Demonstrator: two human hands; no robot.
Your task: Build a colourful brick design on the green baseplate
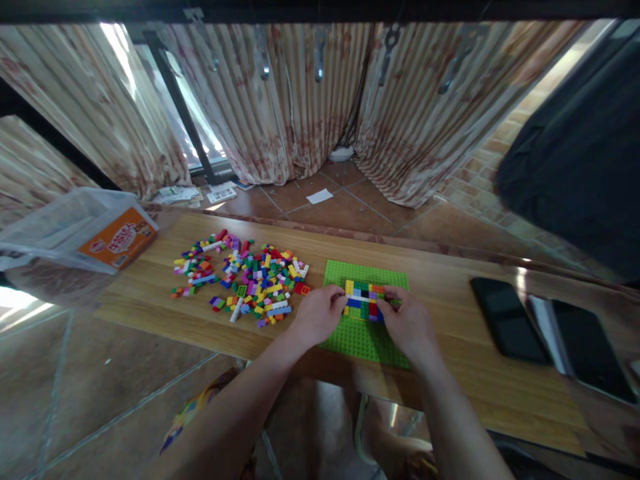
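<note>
A green studded baseplate (340, 340) lies on the wooden table, with a block of colourful toy bricks (356, 311) built on it. Across the middle of that block runs a long white brick (361, 299). My left hand (320, 313) is closed, thumb and finger pinched at the white brick's left end. At its right end, my right hand (407, 320) has its fingertips closed, partly covering the block's right side. Whether the white brick is pressed fully down is too small to tell. Left of the baseplate spreads a pile of loose toy bricks (265, 283).
A clear plastic box (65, 230) with an orange label stands at the table's left end. On the right lie a black phone (510, 320) and a second dark device (593, 347) beside something white. Beyond the table's far edge are floor tiles, papers and curtains.
</note>
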